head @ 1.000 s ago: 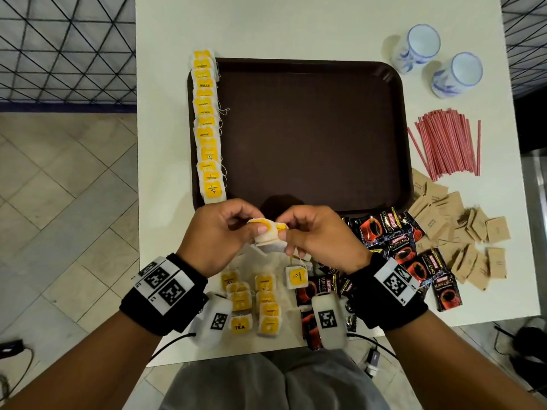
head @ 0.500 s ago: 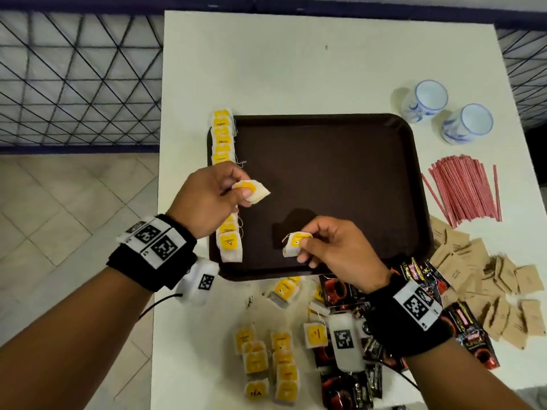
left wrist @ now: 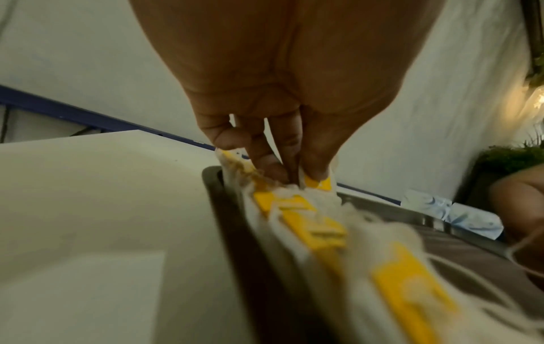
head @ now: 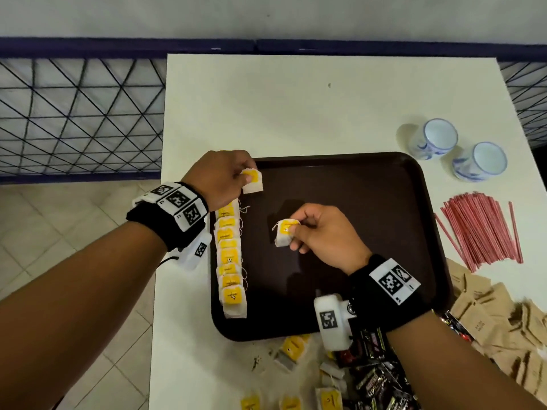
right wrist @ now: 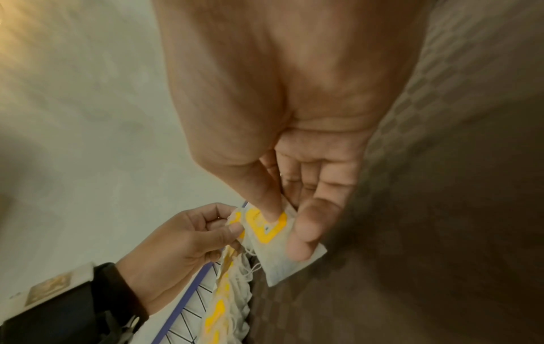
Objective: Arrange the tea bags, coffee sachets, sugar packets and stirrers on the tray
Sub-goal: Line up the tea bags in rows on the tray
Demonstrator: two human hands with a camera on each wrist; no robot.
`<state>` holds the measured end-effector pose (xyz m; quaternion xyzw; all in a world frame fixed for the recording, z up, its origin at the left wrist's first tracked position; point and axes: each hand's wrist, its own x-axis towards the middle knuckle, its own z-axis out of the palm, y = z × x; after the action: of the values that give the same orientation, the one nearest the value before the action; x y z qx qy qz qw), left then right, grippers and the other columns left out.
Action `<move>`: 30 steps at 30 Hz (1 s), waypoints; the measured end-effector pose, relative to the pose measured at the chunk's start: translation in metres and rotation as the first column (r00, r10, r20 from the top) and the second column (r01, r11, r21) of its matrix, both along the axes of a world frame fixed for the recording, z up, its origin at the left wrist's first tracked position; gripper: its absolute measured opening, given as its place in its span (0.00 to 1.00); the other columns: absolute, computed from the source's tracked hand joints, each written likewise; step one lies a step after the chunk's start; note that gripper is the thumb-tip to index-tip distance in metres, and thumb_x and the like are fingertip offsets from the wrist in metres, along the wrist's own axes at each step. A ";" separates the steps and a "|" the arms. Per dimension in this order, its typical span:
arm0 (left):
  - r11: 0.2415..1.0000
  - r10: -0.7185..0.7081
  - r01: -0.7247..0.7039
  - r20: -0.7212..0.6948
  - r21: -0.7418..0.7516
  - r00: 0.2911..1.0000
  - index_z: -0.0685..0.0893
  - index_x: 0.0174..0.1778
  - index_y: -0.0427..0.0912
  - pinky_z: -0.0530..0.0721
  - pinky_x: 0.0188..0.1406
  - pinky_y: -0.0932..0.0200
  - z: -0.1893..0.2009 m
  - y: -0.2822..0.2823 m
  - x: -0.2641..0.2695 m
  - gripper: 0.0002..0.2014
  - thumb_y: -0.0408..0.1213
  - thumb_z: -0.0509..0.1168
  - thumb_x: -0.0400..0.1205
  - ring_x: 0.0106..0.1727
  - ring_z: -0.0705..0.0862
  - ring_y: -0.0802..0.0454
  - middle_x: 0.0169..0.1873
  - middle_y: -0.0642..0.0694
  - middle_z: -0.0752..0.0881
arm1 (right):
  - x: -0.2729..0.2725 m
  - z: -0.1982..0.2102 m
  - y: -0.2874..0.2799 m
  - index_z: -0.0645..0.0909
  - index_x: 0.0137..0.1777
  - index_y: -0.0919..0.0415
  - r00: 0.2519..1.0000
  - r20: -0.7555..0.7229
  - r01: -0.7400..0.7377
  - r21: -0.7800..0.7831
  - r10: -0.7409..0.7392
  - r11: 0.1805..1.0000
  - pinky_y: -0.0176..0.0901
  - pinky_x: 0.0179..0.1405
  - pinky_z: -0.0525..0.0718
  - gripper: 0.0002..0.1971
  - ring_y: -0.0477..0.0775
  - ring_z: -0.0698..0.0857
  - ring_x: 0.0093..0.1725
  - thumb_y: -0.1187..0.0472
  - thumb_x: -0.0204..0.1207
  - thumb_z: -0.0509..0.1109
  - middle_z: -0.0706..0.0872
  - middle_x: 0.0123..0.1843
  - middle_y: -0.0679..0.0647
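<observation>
A dark brown tray (head: 370, 184) lies on the white table. A row of yellow-labelled tea bags (head: 229, 261) runs down its left edge. My left hand (head: 222, 179) pinches one tea bag (head: 252, 181) at the far end of that row, close to the tray's far left corner; the left wrist view shows my fingers (left wrist: 270, 160) on this tea bag (left wrist: 319, 183). Over the tray's middle, my right hand (head: 319, 232) pinches a second tea bag (head: 284, 233) between thumb and fingers, and that tea bag (right wrist: 273, 235) also fills the right wrist view.
Two blue-and-white cups (head: 457, 153) stand beyond the tray's right corner. Red stirrers (head: 481, 229) and brown sugar packets (head: 503, 321) lie to its right. Black coffee sachets (head: 376, 377) and loose tea bags (head: 293, 350) sit on the near table edge.
My hands parted, each with one tea bag. The left carried its bag up the row to the tray's far left corner; the right moved its bag out over the tray's middle.
</observation>
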<state>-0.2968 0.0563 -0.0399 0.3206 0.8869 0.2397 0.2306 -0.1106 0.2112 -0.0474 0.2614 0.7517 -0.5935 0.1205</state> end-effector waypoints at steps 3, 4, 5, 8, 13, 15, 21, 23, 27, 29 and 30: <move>1.000 -0.018 0.018 -0.021 -0.017 1.000 0.85 0.53 0.54 0.73 0.45 0.60 -0.005 0.005 -0.013 0.06 0.43 0.68 0.81 0.44 0.82 0.53 0.35 0.60 0.81 | -0.027 -0.005 0.006 0.84 0.45 0.61 1.000 0.001 -0.002 0.020 0.002 1.000 0.42 0.29 0.85 0.05 0.52 0.89 0.31 0.69 0.81 0.71 0.90 0.34 0.57; 0.999 -0.031 0.031 -0.039 -0.010 0.999 0.86 0.53 0.53 0.73 0.45 0.60 -0.006 0.006 -0.015 0.06 0.43 0.69 0.80 0.44 0.81 0.52 0.34 0.61 0.80 | -0.034 -0.006 0.008 0.84 0.45 0.62 1.000 0.000 0.000 0.026 0.000 1.000 0.42 0.28 0.85 0.04 0.53 0.89 0.31 0.69 0.81 0.71 0.90 0.34 0.57; 0.999 -0.044 0.044 -0.061 -0.003 0.997 0.87 0.52 0.52 0.73 0.44 0.59 -0.006 0.008 -0.018 0.07 0.43 0.70 0.80 0.44 0.81 0.52 0.35 0.59 0.81 | -0.041 -0.007 0.010 0.84 0.45 0.62 1.000 -0.002 0.001 0.033 -0.001 0.999 0.42 0.28 0.85 0.04 0.53 0.89 0.30 0.69 0.81 0.71 0.90 0.34 0.58; 0.997 -0.066 0.070 -0.134 0.025 0.989 0.88 0.51 0.50 0.77 0.48 0.53 -0.008 0.012 -0.027 0.06 0.42 0.71 0.78 0.46 0.79 0.52 0.42 0.51 0.83 | -0.061 -0.011 0.013 0.83 0.45 0.62 1.000 -0.004 -0.008 0.058 0.009 0.998 0.40 0.26 0.83 0.04 0.53 0.89 0.29 0.68 0.81 0.71 0.90 0.33 0.58; 0.997 -0.052 0.062 -0.176 0.049 0.983 0.89 0.54 0.49 0.77 0.49 0.52 -0.015 0.013 -0.035 0.09 0.40 0.70 0.79 0.45 0.76 0.53 0.44 0.48 0.82 | -0.084 -0.014 0.007 0.80 0.44 0.58 0.999 -0.017 -0.032 0.086 0.034 0.996 0.38 0.23 0.82 0.08 0.51 0.88 0.27 0.72 0.80 0.69 0.88 0.31 0.55; 0.997 -0.036 0.047 -0.172 0.062 0.985 0.88 0.54 0.49 0.77 0.49 0.53 -0.018 0.013 -0.036 0.09 0.38 0.70 0.79 0.45 0.77 0.53 0.43 0.50 0.82 | -0.093 -0.014 0.004 0.81 0.46 0.60 0.999 -0.013 -0.040 0.095 0.042 0.995 0.39 0.24 0.83 0.05 0.51 0.88 0.27 0.71 0.80 0.70 0.87 0.31 0.55; 0.993 -0.001 0.017 -0.134 0.118 0.991 0.87 0.52 0.50 0.76 0.46 0.58 -0.020 0.011 -0.047 0.10 0.36 0.72 0.76 0.41 0.77 0.56 0.42 0.55 0.83 | -0.121 -0.013 -0.004 0.78 0.42 0.59 0.999 -0.034 -0.031 0.102 0.034 0.994 0.39 0.22 0.82 0.09 0.50 0.86 0.24 0.71 0.79 0.72 0.86 0.30 0.57; 0.992 -0.001 0.017 -0.133 0.124 0.991 0.88 0.52 0.50 0.75 0.45 0.60 -0.020 0.011 -0.050 0.10 0.36 0.73 0.76 0.41 0.78 0.56 0.43 0.53 0.84 | -0.127 -0.013 -0.005 0.78 0.42 0.61 0.998 -0.053 -0.011 0.108 0.017 0.994 0.38 0.20 0.82 0.09 0.49 0.86 0.23 0.72 0.78 0.72 0.85 0.30 0.56; 0.990 -0.005 0.024 -0.135 0.138 0.991 0.89 0.55 0.48 0.71 0.46 0.64 -0.023 0.010 -0.052 0.11 0.36 0.71 0.78 0.42 0.77 0.57 0.47 0.47 0.87 | -0.133 -0.014 -0.009 0.80 0.44 0.63 0.997 -0.074 0.013 0.148 -0.002 0.989 0.41 0.22 0.86 0.05 0.54 0.88 0.25 0.72 0.78 0.72 0.86 0.31 0.57; 0.990 0.012 0.005 -0.116 0.143 0.993 0.90 0.56 0.48 0.71 0.47 0.65 -0.024 0.009 -0.051 0.11 0.36 0.70 0.79 0.44 0.79 0.57 0.49 0.47 0.88 | -0.133 -0.015 -0.011 0.80 0.45 0.63 0.997 -0.077 0.026 0.171 -0.013 0.985 0.46 0.25 0.89 0.05 0.57 0.90 0.27 0.71 0.78 0.72 0.86 0.31 0.57; 0.989 0.021 -0.006 -0.100 0.148 0.995 0.90 0.57 0.47 0.73 0.49 0.64 -0.024 0.009 -0.050 0.11 0.36 0.69 0.80 0.45 0.80 0.55 0.50 0.47 0.88 | -0.132 -0.015 -0.011 0.80 0.45 0.63 0.997 -0.077 0.033 0.182 -0.019 0.983 0.48 0.27 0.90 0.05 0.58 0.90 0.27 0.71 0.78 0.73 0.86 0.31 0.57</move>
<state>-0.3466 0.0652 -0.0638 0.3427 0.8793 0.2898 0.1595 -0.2430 0.1997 -0.0624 0.2588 0.8035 -0.5327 0.0598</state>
